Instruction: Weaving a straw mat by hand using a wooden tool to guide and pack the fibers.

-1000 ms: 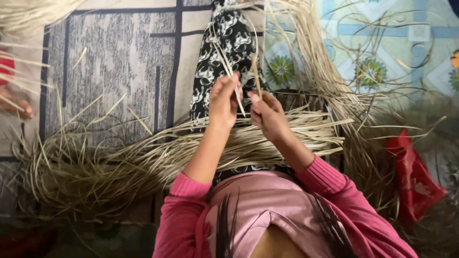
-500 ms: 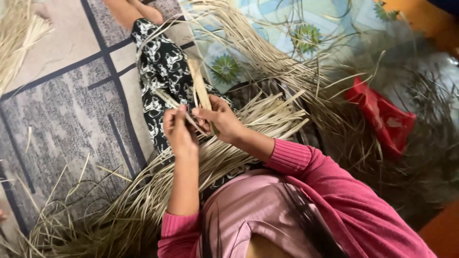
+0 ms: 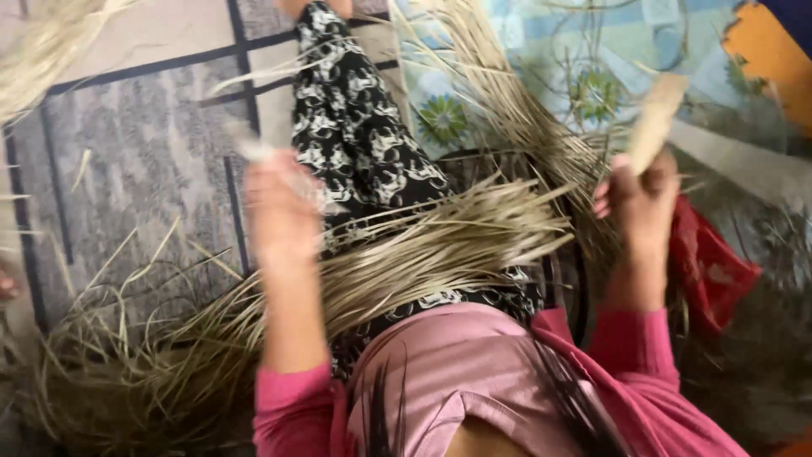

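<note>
- The floor [image 3: 144, 161] under the left hand is a grey rug with dark lines marking off paler panels; loose dry strips lie scattered on it.
- Beyond the right hand lies a pale blue mat [image 3: 541, 51] with green flower shapes, an orange patch at its far corner.
- A broad heap of straw [image 3: 406, 254], long flat dried strips, runs between the two hands and across the lap, fanning out to a tangled pile below the left hand.
- A leg in black-and-white patterned cloth [image 3: 355, 127] stretches away from the body, between the hands and under the straw.
- A red bag [image 3: 706, 267] sits just below the right hand, beside the wrist.
- Right hand [image 3: 639, 203]: raised, closed around one wide pale strip [image 3: 655, 118] that stands upward from the fist.
- Left hand [image 3: 279, 207]: blurred, lifted above the straw; something pale shows at its fingers, but I cannot tell whether it grips.
</note>
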